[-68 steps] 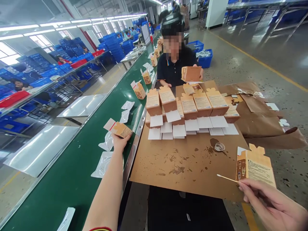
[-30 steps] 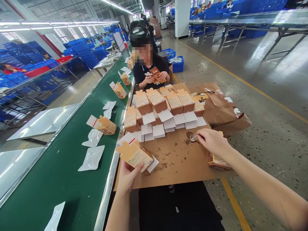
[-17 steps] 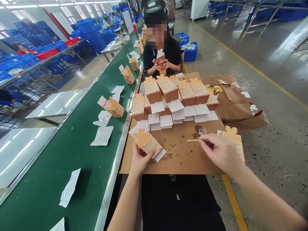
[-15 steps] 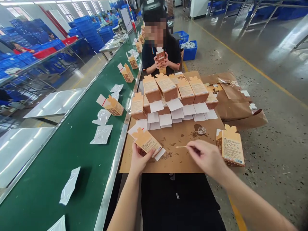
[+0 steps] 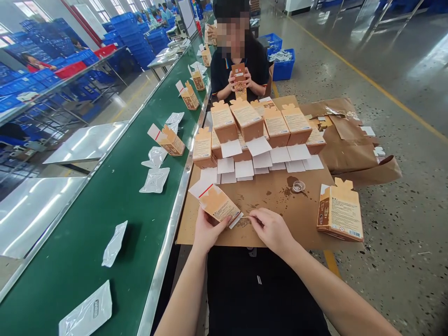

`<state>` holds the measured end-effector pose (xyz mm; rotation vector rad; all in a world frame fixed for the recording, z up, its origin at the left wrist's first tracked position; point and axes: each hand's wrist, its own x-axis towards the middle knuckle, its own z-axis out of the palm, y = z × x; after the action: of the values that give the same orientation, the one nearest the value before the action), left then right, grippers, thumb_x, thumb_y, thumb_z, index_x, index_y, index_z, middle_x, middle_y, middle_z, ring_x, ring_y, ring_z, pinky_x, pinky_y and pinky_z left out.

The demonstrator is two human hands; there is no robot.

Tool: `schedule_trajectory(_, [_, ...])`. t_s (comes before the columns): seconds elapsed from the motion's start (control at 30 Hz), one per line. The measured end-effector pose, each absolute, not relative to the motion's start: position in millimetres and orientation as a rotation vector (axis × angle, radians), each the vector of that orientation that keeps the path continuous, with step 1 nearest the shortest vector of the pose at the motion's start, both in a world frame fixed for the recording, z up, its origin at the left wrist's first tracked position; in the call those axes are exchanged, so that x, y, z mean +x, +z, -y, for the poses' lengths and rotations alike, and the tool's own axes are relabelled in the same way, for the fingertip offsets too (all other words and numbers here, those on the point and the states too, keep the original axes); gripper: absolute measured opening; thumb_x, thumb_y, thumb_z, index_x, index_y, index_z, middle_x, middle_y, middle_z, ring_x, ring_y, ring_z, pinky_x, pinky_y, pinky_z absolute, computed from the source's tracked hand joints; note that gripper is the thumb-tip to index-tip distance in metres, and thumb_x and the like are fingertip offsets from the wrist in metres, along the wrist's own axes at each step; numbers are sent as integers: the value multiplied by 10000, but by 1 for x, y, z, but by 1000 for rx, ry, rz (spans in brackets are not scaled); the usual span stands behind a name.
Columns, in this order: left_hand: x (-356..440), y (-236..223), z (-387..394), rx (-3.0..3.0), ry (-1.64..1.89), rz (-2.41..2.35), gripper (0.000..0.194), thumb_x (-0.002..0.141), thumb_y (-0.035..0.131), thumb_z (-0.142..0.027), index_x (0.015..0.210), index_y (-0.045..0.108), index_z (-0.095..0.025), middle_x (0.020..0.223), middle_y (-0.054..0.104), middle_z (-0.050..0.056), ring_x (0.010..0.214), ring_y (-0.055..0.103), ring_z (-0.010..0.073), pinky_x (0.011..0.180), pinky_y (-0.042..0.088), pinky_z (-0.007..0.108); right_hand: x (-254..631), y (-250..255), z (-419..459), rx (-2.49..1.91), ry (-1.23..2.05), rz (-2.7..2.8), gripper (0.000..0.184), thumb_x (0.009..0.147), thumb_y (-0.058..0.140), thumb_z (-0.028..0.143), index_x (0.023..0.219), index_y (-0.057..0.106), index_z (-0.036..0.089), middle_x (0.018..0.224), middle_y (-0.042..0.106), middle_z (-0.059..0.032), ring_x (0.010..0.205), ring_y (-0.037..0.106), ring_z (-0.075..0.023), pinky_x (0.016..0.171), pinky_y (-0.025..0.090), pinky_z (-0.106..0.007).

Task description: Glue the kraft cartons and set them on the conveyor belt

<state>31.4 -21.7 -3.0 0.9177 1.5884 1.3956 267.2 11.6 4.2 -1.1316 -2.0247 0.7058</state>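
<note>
My left hand (image 5: 209,231) is closed around a printed tan and brown carton (image 5: 219,204), tilted, with a white flap at each end. The thumb lies on its lower edge. Between the pinched fingertips of my right hand (image 5: 269,226) is a thin pale cotton swab (image 5: 246,217), whose tip meets the carton's lower flap or is just beside it; I cannot tell which. A small clear round dish (image 5: 298,186) rests on the stained cardboard sheet (image 5: 280,235), with wet spots around it. Several similar cartons (image 5: 224,122) are piled behind, white flaps hanging forward.
At the left runs a green conveyor belt (image 5: 119,196) bearing silver pouches (image 5: 154,180) and open cartons (image 5: 171,141). A lone carton (image 5: 341,212) stands at the sheet's right edge. Across the table a co-worker (image 5: 240,70) holds a carton. Brown paper (image 5: 350,140) lies at right.
My right hand has moved left, bringing the cotton swab to the carton's lower flap. The carton stays in my left hand. Pouches on the belt have shifted, and the view has moved slightly.
</note>
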Motion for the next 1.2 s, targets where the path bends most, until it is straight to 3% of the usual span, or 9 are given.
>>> schedule_trajectory(0.23, [36, -12, 36, 1121, 1262, -1811, 832, 661, 1089, -467, 1355, 666, -285, 1295, 831, 139, 1247, 826, 411, 1029, 685, 503, 303, 35, 13, -1213, 683, 1905, 285, 1169, 587, 266, 950, 767, 283, 787, 765, -10, 674, 697, -173, 676, 607, -284])
schedule_trajectory(0.5, [23, -5, 37, 1220, 1187, -2048, 758, 685, 1031, -555, 1293, 658, -298, 1213, 838, 142, 1174, 836, 449, 953, 687, 534, 315, 53, 30, -1219, 650, 1814, 252, 1138, 617, 229, 941, 753, 305, 794, 801, -1, 644, 735, -191, 626, 637, -311])
schedule_trajectory(0.7, [-90, 15, 58, 973, 1226, -2659, 810, 582, 1056, -554, 1191, 580, -312, 1159, 795, 110, 1293, 773, 539, 1102, 625, 690, 325, 59, 29, -1234, 647, 1738, 235, 1095, 673, 247, 896, 773, 323, 738, 807, 13, 563, 751, -213, 549, 648, -331])
schedule_trajectory(0.8, [-137, 16, 69, 739, 1433, -2650, 879, 535, 1064, -438, 1219, 528, -307, 1279, 770, 109, 1358, 761, 471, 1211, 593, 680, 326, 60, 27, -1211, 634, 1738, 225, 1074, 695, 235, 882, 783, 313, 711, 797, 15, 541, 745, -204, 551, 653, -318])
schedule_trajectory(0.93, [-158, 9, 64, 740, 1582, -2450, 962, 576, 1057, -366, 1358, 504, -277, 1434, 742, 136, 1418, 751, 395, 1302, 552, 641, 320, 63, 22, -1141, 582, 1757, 215, 1050, 727, 204, 876, 794, 311, 708, 805, 26, 528, 742, -194, 559, 661, -305])
schedule_trajectory(1.1, [-157, 12, 47, 665, 1543, -2370, 988, 575, 1092, -305, 1357, 489, -269, 1461, 721, 178, 1445, 742, 404, 1341, 501, 675, 314, 71, 15, -1081, 577, 1775, 215, 1053, 722, 197, 892, 801, 317, 715, 811, 21, 525, 747, -206, 535, 655, -317])
schedule_trajectory(1.2, [-145, 15, 54, 733, 1690, -2325, 1113, 543, 1110, -335, 1442, 458, -257, 1557, 640, 220, 1597, 629, 423, 1408, 421, 654, 326, 74, 17, -1108, 562, 1762, 204, 1051, 734, 211, 904, 806, 333, 737, 832, 23, 535, 772, -217, 527, 663, -318])
